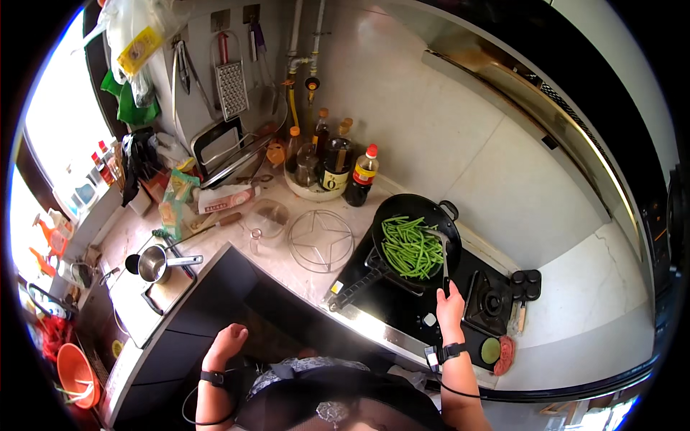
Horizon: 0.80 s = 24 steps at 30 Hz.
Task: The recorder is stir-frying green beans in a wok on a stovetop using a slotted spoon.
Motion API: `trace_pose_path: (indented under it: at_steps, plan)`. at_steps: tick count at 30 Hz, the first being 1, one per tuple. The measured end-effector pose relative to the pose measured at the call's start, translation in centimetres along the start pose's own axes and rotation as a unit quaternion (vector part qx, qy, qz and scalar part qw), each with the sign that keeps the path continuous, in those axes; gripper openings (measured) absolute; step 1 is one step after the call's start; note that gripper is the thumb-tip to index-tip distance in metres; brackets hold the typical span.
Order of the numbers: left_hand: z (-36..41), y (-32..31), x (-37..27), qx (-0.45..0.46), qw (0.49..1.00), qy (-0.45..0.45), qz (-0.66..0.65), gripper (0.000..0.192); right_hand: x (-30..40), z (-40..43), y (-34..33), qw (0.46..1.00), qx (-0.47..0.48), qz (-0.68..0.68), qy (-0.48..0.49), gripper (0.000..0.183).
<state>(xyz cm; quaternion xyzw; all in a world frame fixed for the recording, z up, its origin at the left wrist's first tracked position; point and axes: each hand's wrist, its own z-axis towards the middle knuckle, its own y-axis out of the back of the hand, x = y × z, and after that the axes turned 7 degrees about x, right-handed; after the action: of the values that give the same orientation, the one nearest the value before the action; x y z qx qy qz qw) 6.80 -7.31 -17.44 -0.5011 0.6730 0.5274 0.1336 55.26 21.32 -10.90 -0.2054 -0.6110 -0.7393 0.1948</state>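
Note:
My right hand (pixel 450 311) is closed around the dark handle of a metal spatula (pixel 445 256), whose head rests at the right side of green beans (pixel 412 247) in a black wok (pixel 450 221). The wok stands on the left burner of a black gas stove (pixel 399 296), its long handle (pixel 358 288) pointing towards the lower left. Away from the counter, my left hand (pixel 230 339) is held in the air with its fingers curled and nothing seen in it. Each wrist wears a dark band.
Left of the wok lies a round wire rack (pixel 321 241) beside a clear measuring jug (pixel 267 218). Sauce bottles (pixel 362 175) stand behind. A small saucepan (pixel 154 264) sits on the left counter. The right burner (pixel 489 303) has a green sponge (pixel 490 350) near it.

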Motion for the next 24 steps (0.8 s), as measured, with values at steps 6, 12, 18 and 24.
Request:
trace_pose_path:
  at_steps: [6, 12, 18, 24]
  plan:
    - [0.2, -0.3, 0.6, 0.011, 1.000, 0.006, 0.004, 0.033, 3.3, -1.8, 1.3, 0.996, 0.059, 0.037, -0.059, 0.045]
    - [0.6, 0.0, -0.6, 0.001, 1.000, -0.018, 0.007, 0.032, 0.5, -3.7, -0.7, 0.995, -0.020, 0.089, 0.041, 0.047]
    - [0.4, -0.3, -0.2, 0.014, 1.000, -0.012, 0.005, 0.034, 0.2, -4.7, -2.0, 0.999, 0.000, -0.003, 0.051, 0.049]
    - [-0.3, -0.2, -0.8, 0.008, 1.000, -0.009, 0.013, 0.033, 0.7, -5.0, -2.0, 0.998, 0.046, -0.022, 0.020, 0.053]
